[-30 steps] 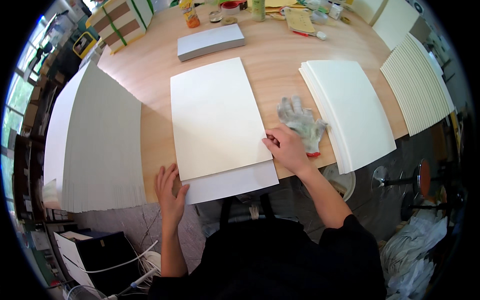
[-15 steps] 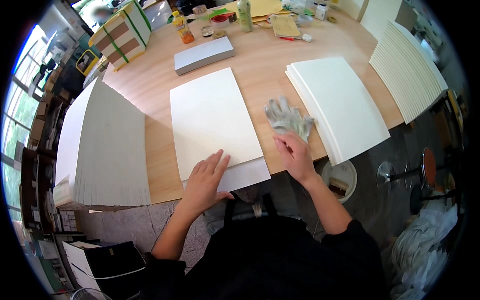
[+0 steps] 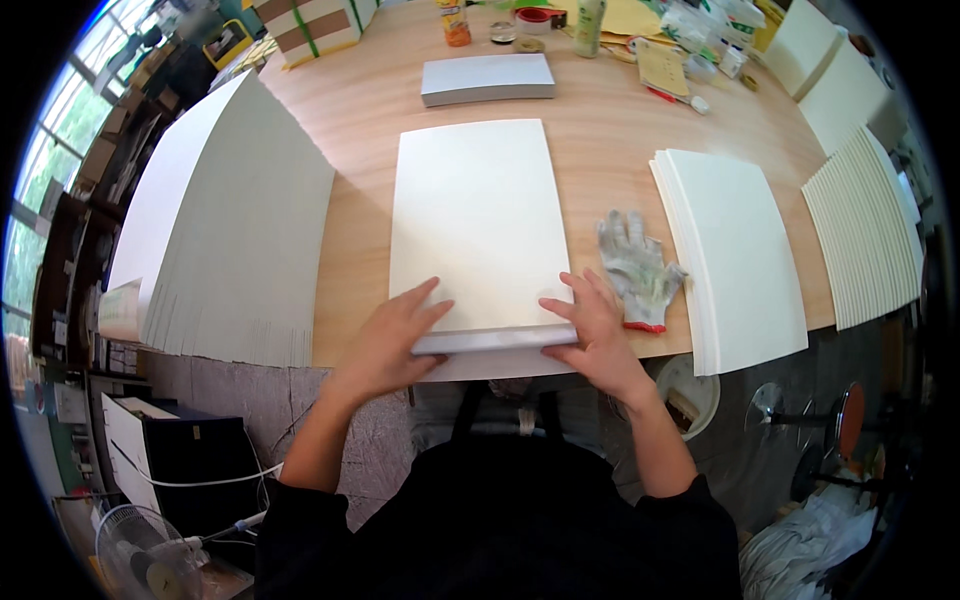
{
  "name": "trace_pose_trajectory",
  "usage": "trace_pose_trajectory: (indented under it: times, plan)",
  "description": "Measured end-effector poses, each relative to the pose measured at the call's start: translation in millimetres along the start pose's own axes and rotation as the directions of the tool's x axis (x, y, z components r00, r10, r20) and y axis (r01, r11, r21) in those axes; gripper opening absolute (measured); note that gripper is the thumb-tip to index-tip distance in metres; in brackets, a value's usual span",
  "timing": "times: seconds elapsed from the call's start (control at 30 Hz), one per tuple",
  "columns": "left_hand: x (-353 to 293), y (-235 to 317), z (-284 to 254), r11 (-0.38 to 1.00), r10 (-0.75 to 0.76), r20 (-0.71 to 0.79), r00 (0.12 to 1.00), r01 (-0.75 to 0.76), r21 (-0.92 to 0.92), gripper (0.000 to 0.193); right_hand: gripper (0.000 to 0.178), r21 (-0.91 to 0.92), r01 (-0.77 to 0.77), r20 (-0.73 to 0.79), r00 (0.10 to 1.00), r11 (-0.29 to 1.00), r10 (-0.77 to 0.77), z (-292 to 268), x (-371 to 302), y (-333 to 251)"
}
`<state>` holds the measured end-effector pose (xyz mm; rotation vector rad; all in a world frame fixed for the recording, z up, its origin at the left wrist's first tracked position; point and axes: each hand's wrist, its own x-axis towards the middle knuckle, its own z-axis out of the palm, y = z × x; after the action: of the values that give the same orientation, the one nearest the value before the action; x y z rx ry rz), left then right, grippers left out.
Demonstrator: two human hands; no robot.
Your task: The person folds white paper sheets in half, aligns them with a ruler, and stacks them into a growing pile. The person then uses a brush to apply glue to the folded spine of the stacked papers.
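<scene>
A cream-white board or stack of thick paper (image 3: 475, 220) lies on the table in front of me. A white paper strip (image 3: 495, 341) stands up and curls along its near edge, and a flatter white sheet (image 3: 495, 366) shows below. My left hand (image 3: 395, 338) grips the left end of this edge, fingers over the board and thumb on the strip. My right hand (image 3: 597, 335) does likewise at the right end, fingers on top and thumb underneath. A grey-white work glove (image 3: 640, 270) with a red cuff lies flat just right of my right hand.
On the left stands a tall paper stack (image 3: 250, 230). At right lie a lower white stack (image 3: 740, 255) and a ridged pile (image 3: 865, 225). A grey-white block of sheets (image 3: 488, 80), bottles and tape fill the far side. Below the table edge sits a white bucket (image 3: 705, 390).
My right hand has come from beside the glove to the board's near right corner. My left hand now holds the near left end. The paper's near strip has risen; the view has shifted.
</scene>
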<state>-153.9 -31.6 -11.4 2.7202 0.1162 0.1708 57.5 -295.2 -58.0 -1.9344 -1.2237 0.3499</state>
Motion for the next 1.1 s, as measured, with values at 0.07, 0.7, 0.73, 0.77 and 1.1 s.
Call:
trace_pose_trajectory:
  times: [0.07,0.7,0.73,0.77,1.1]
  plan:
    - [-7.3,-27.7,-5.5,0.982,-0.083,0.027,0.996,0.086,-0.169,0.051,0.033,-0.008,0.047,-0.055,0.997,0.999,-0.047,1.1,19.4,-1.2]
    - [48.5,-40.8,-9.2,0.969,-0.246,0.132,0.960,0.247,0.012,0.031,0.030,-0.191,0.044,-0.233,0.968,0.981,-0.089,26.4,50.3,9.3]
    - [65.1,-41.0,-12.2,0.969,-0.227,0.232,0.946,0.195,0.154,0.034,0.031,-0.219,0.040,-0.202,0.976,0.975,-0.086,22.5,51.2,13.0]
    - [83.5,-42.1,-3.1,0.959,0.018,0.257,0.966,-0.089,0.268,0.043,0.033,-0.197,0.011,-0.168,0.985,0.980,-0.045,17.4,49.0,20.3]
    - [154.0,-0.6,37.2,0.670,0.210,0.597,0.774,-0.559,0.489,0.069,0.019,-0.518,-0.138,-0.079,0.990,0.845,0.113,-75.6,29.3,58.3]
